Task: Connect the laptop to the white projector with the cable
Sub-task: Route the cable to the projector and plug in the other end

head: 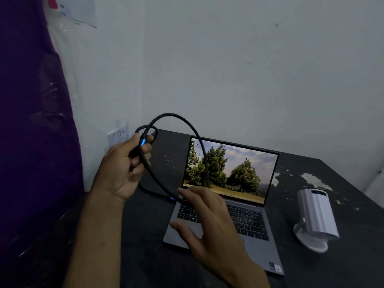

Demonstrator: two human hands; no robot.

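An open grey laptop [249,221] sits on the dark table [332,262] with its screen lit, showing trees. A white cylindrical projector [316,217] on a round stand lies to its right. My left hand [122,169] is raised left of the laptop, shut on a black braided cable [178,119] near a plug with a blue collar [143,141]. The cable loops up and over, then drops toward the laptop's left edge, where a second blue collar [172,199] shows. My right hand [207,223] hovers over the keyboard's left part, fingers spread, holding nothing.
A pale wall stands close behind the table, with a small handwritten label [118,136] stuck on it. A purple plastic-wrapped sheet [35,121] fills the left side. White worn patches [311,178] mark the tabletop behind the projector.
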